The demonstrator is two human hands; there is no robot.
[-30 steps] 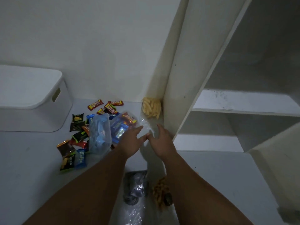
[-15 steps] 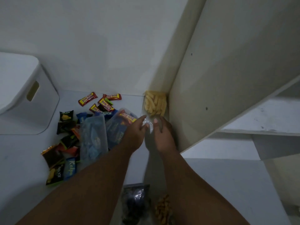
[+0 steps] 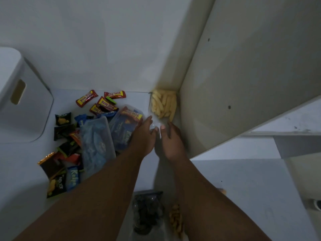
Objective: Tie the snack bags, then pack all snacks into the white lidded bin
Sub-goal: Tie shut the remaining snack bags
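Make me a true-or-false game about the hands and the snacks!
1. The left hand and the right hand both pinch the bag of yellow sticks. True.
2. The white bin stands open. False: its lid is on.
3. The bag of yellow sticks lies in the corner by the wall. True.
4. The red Beng-beng bars are packed in the white bin. False: they lie outside it, near the wall.
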